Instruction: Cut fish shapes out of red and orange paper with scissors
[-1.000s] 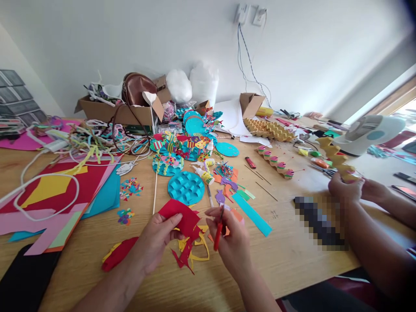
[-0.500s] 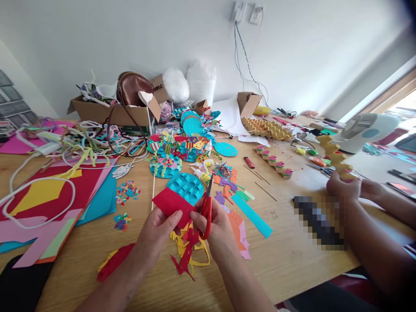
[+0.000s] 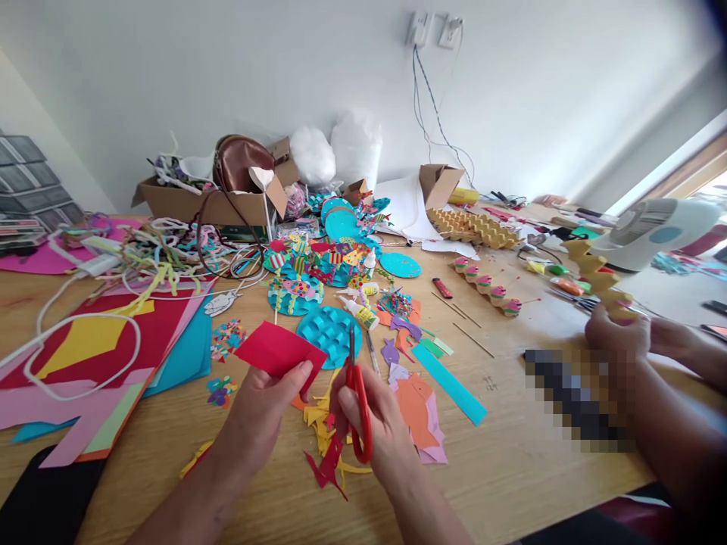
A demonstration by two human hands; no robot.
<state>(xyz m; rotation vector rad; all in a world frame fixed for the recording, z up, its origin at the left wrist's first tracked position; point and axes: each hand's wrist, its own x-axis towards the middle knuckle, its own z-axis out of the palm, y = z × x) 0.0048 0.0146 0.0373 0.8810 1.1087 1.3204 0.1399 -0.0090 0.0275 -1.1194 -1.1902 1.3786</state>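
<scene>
Red paper (image 3: 276,348) | left fingers (image 3: 295,380) pinching it | right fingers (image 3: 347,405) gripping red-handled scissors (image 3: 360,397)

So it's a light wood table (image 3: 482,469), pretty loaded. Red and yellow paper scraps (image 3: 330,456) lie between the two hands, orange paper (image 3: 416,409) just right of the right hand (image 3: 383,424), then a blue strip (image 3: 448,384). Little confetti piles (image 3: 227,341) sit beyond the left hand (image 3: 261,409), coloured sheets (image 3: 113,359) further left. Past both hands: a round blue piece (image 3: 326,341), glue bottles (image 3: 362,312).
</scene>
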